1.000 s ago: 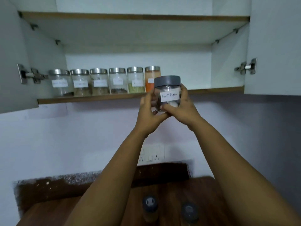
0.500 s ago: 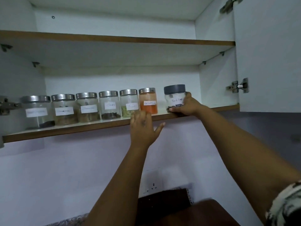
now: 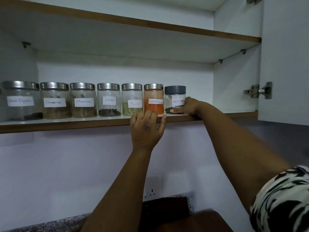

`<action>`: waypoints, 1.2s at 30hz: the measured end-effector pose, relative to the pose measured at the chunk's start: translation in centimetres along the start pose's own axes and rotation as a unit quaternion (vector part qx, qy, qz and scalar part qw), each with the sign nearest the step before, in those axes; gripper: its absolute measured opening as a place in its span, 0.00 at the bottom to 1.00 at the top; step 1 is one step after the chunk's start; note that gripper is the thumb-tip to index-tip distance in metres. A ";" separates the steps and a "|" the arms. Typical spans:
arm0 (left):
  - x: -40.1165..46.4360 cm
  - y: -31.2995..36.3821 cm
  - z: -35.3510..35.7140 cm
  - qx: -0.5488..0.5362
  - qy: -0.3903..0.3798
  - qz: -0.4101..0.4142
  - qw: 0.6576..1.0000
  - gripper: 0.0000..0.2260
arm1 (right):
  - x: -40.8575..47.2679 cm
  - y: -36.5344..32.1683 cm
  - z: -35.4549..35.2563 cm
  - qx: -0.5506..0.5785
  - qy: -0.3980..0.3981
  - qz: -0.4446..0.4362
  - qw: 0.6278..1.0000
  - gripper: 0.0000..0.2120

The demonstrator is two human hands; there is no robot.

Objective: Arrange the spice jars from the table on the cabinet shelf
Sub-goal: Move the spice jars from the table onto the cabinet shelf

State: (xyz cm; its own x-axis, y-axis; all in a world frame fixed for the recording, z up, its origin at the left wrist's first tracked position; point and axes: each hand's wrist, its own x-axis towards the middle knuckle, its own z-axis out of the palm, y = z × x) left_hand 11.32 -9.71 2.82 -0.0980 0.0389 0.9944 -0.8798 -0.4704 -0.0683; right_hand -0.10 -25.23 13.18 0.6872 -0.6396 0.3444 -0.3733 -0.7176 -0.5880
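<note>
A row of labelled glass jars stands on the lower cabinet shelf (image 3: 66, 125). At its right end is the black pepper jar (image 3: 173, 97), which has a grey lid; it rests on the shelf beside the red chilli powder jar (image 3: 153, 99). My right hand (image 3: 188, 106) wraps the pepper jar's right side and base. Fingers apart, my left hand (image 3: 147, 128) rests against the shelf edge below the chilli jar and the fennel jar (image 3: 132, 100), holding nothing. Cloves (image 3: 108, 100), cinnamon (image 3: 83, 100) and two more jars stand further left.
The open right cabinet door (image 3: 284, 64) with its hinge (image 3: 258, 92) hangs close to my right arm. An upper shelf (image 3: 150, 26) runs above the jars. Bare shelf lies right of the pepper jar. Below are a wall socket (image 3: 152, 192) and a dark wooden table (image 3: 192, 221).
One second ago both hands held the black pepper jar below the shelf. It now stands on the shelf beside the chilli jar. My left hand let go and moved to the shelf edge.
</note>
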 end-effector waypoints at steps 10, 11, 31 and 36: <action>-0.4 -0.2 0.2 -0.004 -0.001 0.009 1.000 0.14 | 0.2 0.6 -0.1 0.024 -0.024 -0.010 0.999 0.42; -0.5 -0.3 0.2 -0.003 0.000 0.012 1.000 0.14 | 0.2 0.5 -0.1 0.030 -0.026 -0.013 0.999 0.45; -0.5 -0.3 0.1 -0.004 -0.011 0.011 1.000 0.15 | 0.5 1.0 0.4 0.067 -0.007 -0.005 0.998 0.55; -0.4 -0.3 0.2 -0.003 -0.008 0.013 1.000 0.15 | 0.5 1.0 0.5 0.063 -0.003 -0.014 0.998 0.53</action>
State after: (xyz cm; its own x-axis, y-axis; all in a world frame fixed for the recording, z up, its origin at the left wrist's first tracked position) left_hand 11.68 -9.74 2.40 -0.1140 0.0134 0.9934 -0.8795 -0.4663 -0.0947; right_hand 0.14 -26.12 12.41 0.6996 -0.6181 0.3585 -0.2731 -0.6949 -0.6652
